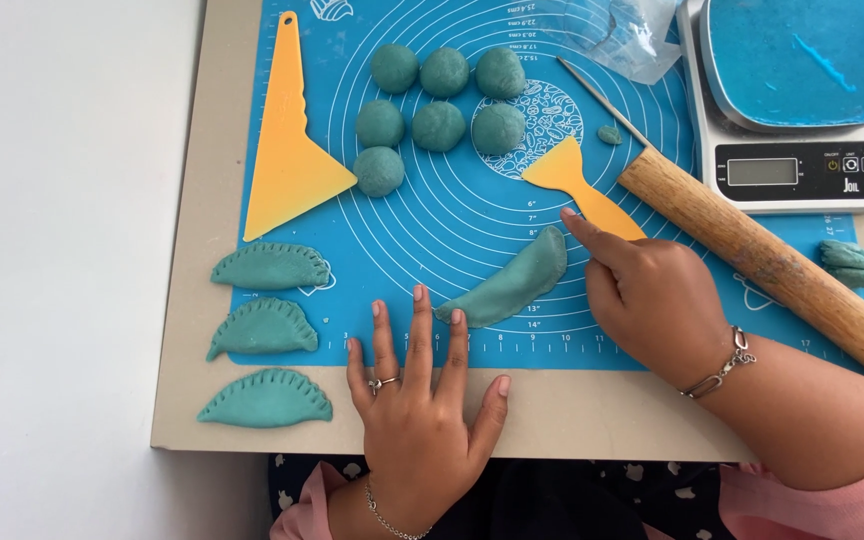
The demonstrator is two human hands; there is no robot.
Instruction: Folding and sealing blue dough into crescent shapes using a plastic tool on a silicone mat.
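Two hands work on one folded piece of teal dough. Your left hand [420, 410] lies flat with the fingers spread, palm down, partly on the blue silicone mat [652, 210] and partly on the grey board [592, 415] under it; its middle fingertips touch or almost touch the lower left end of the folded dough crescent [508, 282]. Your right hand [647, 300] is curled around the handle of a small yellow plastic spatula [580, 186], and its index finger points to the upper right end of the crescent, touching it or just beside it; I cannot tell which.

The crescent lies between your hands, a little nearer to the right one. Its long axis runs diagonally, from low near your left fingertips up toward your right index finger. Its edge looks smooth, without marks.

Left of your left hand, three finished half-moon pieces [268, 330] with crimped edges lie in a column on the board. Beyond your hands, seven dough balls [439, 100] sit in a group on the mat, and a yellow triangular scraper [290, 150] lies to their left. A wooden rolling pin [767, 265] passes diagonally behind your right hand. Farther right there is a digital kitchen scale [802, 100], and a small lump of dough [850, 263] lies below it.
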